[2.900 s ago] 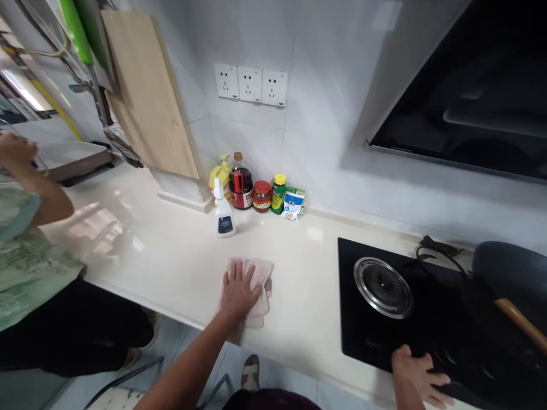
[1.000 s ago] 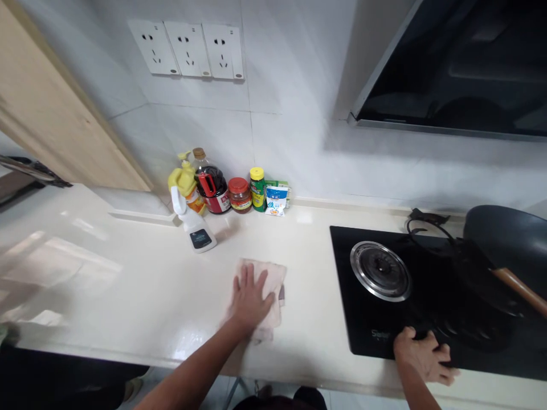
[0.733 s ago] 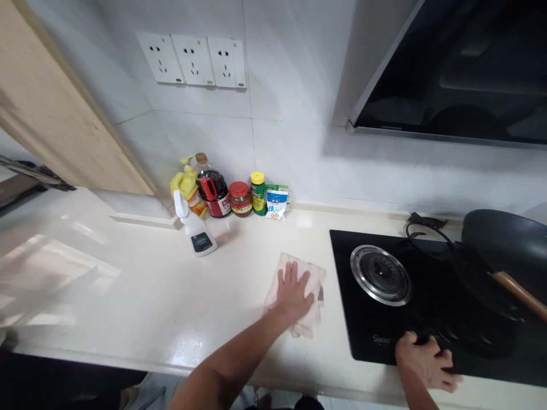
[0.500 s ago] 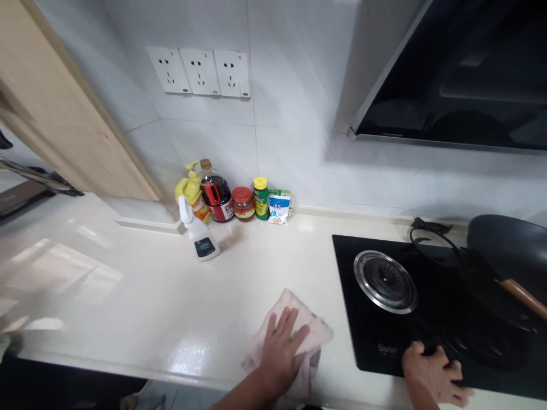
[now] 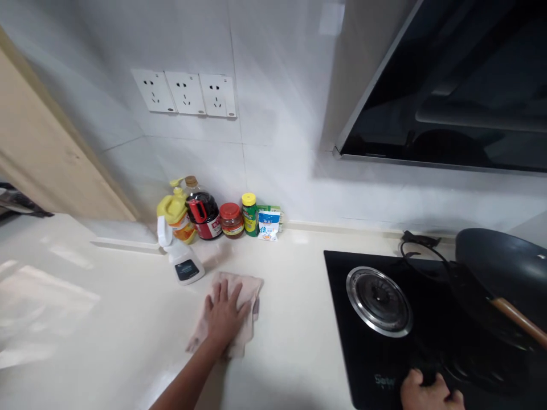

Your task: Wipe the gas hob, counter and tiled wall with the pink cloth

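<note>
My left hand [image 5: 225, 318] lies flat with its fingers spread on a pale pink cloth [image 5: 248, 289], pressing it against the white countertop [image 5: 290, 341]. The cloth is partly bunched and the palm covers its middle. Just beyond it to the left stands a white spray bottle [image 5: 187, 263] with a dark label. At the lower right, my right hand [image 5: 431, 394] rests on the front part of the black cooktop [image 5: 342, 319], fingers apart and holding nothing. The frame's bottom edge cuts off much of this hand.
Along the wall stand a yellow pump bottle [image 5: 173, 209], a dark sauce bottle [image 5: 205, 215], a red-lidded jar [image 5: 231, 221], a yellow-capped green jar [image 5: 250, 216] and a white-blue packet [image 5: 269, 225]. A wok [image 5: 504, 262] sits on the right burner. A range hood [image 5: 448, 114] overhangs the cooktop.
My left hand has slid the cloth leftward and away from me, close to the spray bottle. My right hand stays on the cooktop, lower in view as the camera has shifted.
</note>
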`<state>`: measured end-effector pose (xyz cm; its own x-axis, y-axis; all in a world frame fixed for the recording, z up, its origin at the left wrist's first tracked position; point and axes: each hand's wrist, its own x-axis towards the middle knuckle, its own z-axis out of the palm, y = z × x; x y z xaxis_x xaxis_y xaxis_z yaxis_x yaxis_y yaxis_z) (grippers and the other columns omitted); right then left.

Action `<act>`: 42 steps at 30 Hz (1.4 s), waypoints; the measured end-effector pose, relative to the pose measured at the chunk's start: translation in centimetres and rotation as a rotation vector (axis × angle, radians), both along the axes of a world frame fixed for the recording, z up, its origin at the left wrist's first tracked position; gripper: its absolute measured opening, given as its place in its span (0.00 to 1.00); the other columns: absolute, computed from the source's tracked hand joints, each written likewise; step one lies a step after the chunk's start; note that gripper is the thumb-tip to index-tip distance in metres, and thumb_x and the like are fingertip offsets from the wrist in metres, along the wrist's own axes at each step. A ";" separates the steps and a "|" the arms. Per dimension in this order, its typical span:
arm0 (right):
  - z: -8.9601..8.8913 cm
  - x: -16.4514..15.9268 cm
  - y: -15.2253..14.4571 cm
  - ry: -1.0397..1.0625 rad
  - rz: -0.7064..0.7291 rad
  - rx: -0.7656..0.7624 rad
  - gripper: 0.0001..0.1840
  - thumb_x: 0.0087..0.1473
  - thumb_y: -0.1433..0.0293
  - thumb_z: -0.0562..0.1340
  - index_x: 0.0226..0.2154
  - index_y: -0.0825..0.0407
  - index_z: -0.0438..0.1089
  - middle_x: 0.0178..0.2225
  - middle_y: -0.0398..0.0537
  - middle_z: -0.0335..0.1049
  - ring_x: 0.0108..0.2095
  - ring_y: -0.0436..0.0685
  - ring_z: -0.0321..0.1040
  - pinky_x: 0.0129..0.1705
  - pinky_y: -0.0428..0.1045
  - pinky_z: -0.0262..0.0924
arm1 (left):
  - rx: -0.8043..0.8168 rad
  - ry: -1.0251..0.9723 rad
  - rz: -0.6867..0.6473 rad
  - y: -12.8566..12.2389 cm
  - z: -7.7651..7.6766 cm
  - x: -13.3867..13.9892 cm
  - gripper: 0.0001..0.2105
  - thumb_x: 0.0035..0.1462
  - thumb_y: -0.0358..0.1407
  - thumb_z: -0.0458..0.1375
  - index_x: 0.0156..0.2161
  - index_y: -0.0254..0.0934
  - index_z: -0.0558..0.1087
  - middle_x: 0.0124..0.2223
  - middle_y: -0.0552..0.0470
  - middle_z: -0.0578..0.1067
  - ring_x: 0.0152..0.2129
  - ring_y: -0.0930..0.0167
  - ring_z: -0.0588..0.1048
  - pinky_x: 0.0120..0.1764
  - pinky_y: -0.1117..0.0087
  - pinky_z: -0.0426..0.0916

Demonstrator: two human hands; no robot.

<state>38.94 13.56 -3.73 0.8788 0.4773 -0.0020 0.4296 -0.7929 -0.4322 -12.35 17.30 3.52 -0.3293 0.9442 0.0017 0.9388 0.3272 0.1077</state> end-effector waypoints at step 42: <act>0.0 -2.0 1.2 -0.141 -0.015 0.095 0.34 0.65 0.53 0.50 0.66 0.52 0.64 0.71 0.64 0.51 0.72 0.84 0.36 0.66 0.79 0.43 | 0.203 -0.251 -0.904 -2.6 -3.8 23.7 0.29 0.68 0.46 0.53 0.71 0.48 0.60 0.75 0.43 0.58 0.72 0.52 0.56 0.69 0.40 0.55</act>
